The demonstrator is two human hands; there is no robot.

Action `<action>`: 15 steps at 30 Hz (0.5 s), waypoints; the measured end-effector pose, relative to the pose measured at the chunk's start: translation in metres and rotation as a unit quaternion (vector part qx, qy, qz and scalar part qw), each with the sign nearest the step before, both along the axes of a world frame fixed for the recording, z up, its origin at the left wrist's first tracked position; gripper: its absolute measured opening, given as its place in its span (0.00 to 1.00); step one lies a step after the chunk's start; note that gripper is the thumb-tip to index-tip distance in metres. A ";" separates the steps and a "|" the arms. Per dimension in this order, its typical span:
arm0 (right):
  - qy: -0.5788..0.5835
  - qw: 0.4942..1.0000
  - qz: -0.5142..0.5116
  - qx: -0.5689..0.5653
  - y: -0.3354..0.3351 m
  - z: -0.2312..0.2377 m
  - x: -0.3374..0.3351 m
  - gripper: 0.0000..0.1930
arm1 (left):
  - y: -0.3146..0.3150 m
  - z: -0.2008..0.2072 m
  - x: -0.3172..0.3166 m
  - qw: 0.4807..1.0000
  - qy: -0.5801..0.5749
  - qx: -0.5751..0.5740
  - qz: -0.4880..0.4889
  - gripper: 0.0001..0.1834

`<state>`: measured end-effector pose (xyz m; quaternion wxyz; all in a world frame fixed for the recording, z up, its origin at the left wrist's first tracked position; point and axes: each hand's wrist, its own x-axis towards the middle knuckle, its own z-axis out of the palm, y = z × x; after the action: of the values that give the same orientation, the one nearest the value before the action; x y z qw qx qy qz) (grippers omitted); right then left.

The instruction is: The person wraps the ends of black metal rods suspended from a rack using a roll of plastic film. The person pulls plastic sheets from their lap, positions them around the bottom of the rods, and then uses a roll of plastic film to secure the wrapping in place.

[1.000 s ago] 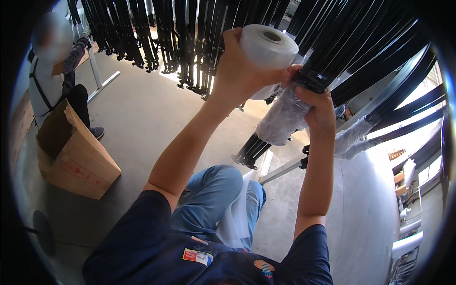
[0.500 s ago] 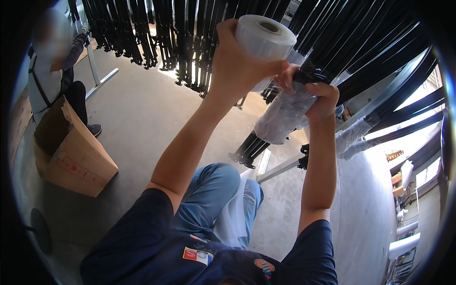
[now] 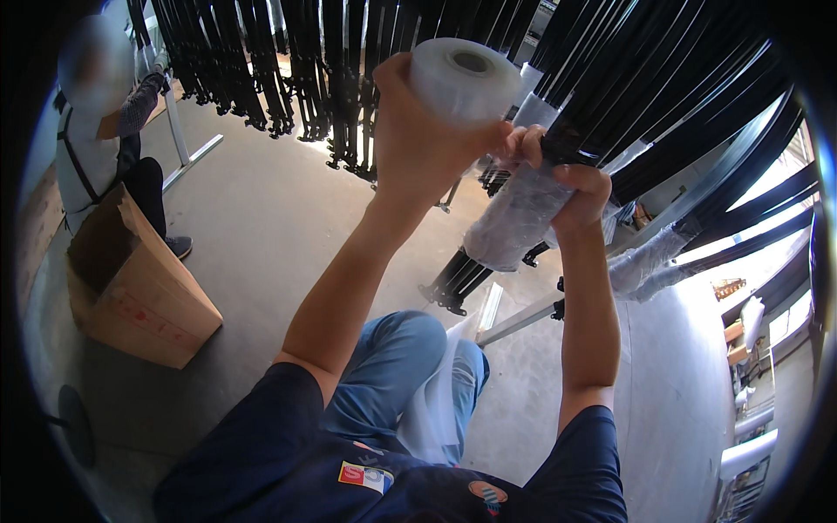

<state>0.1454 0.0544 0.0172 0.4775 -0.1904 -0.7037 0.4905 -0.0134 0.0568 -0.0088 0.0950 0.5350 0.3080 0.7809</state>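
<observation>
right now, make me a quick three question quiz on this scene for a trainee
1. Which hand is wrapped around the roll of clear film? a) left only b) right only c) neither
2. True or false: the right hand is touching the wrapped black bundle.
3. Fill in: the cardboard box is on the ____ side of the picture.

Key: 1 a, the left hand; 2 true; 3 left.
</observation>
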 end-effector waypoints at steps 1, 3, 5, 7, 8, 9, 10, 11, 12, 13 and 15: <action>-0.009 1.000 0.015 0.004 0.002 0.000 0.003 0.18 | 0.002 -0.002 0.001 1.000 0.011 0.018 0.016 0.46; -0.019 0.997 0.067 0.011 0.007 0.000 0.007 0.18 | 0.004 -0.004 0.002 0.999 0.018 0.039 0.029 0.46; -0.021 0.990 0.141 0.018 0.013 0.001 0.009 0.19 | 0.006 -0.004 0.003 0.999 0.008 0.046 0.022 0.46; -0.031 0.982 0.188 -0.002 0.018 0.000 0.016 0.22 | 0.003 -0.001 0.004 1.000 0.007 0.027 0.009 0.46; -0.037 0.977 0.212 -0.013 0.019 0.000 0.018 0.23 | 0.000 0.001 0.005 1.000 0.006 0.017 0.002 0.45; -0.035 0.981 0.188 -0.009 0.018 0.001 0.017 0.24 | -0.003 0.001 0.005 1.000 0.011 0.001 -0.011 0.46; -0.033 0.986 0.165 -0.005 0.014 0.002 0.015 0.25 | -0.006 0.001 0.004 0.999 0.016 -0.016 -0.025 0.48; -0.031 0.990 0.141 -0.002 0.012 0.002 0.013 0.27 | -0.007 0.000 0.004 0.999 0.020 -0.032 -0.038 0.49; -0.014 0.991 0.136 0.002 0.010 0.001 0.013 0.28 | -0.007 -0.001 0.005 0.999 0.019 -0.022 -0.038 0.49; 0.002 0.991 0.131 0.006 0.009 0.000 0.012 0.29 | -0.006 -0.003 0.006 0.999 0.017 -0.013 -0.038 0.48; 0.021 0.989 0.147 0.016 0.011 -0.002 0.012 0.31 | -0.006 -0.003 0.008 0.999 0.016 -0.005 -0.043 0.48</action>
<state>0.1578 0.0655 0.0150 0.4175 -0.0667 -0.7217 0.5480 -0.0055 0.0504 -0.0118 0.1261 0.5596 0.2903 0.7659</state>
